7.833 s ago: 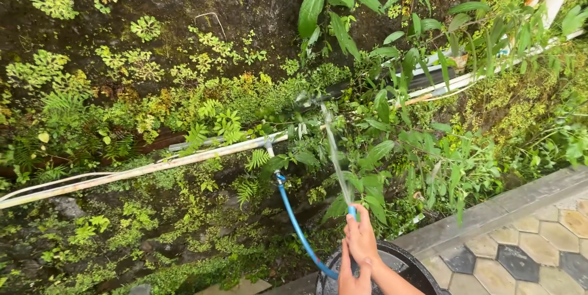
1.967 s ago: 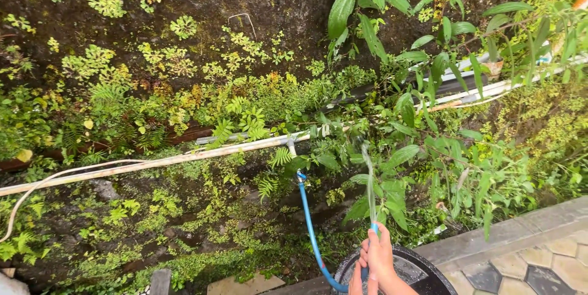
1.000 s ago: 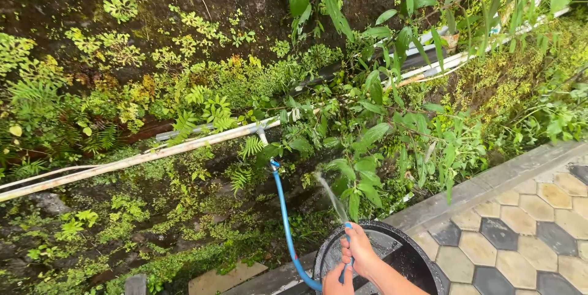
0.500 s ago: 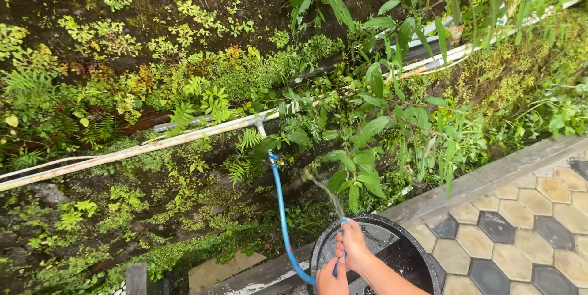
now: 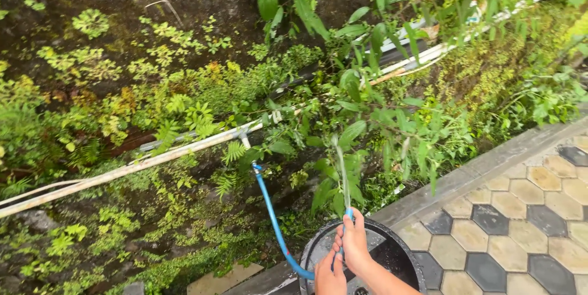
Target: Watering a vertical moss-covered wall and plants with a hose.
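Hands grip the blue hose: right hand closed round its spraying tip, left hand closed lower down. Spraying seems underway; next, aiming calls for a steady tip above the black tub

Right hand raised, fingers curled shut (thumb uppermost), left hand clenched just below it.

The blue hose running up the lower middle of the frame looked like smooth, slightly glossy plastic. The black tub at the bottom edge showed a wet, shiny plastic-looking rim. The long pale pipe crossing the left half appeared matt and weathered, probably plastic. At lower right, the hexagonal paving looked like rough, matt concrete, damp in patches, edged by a grey concrete kerb.
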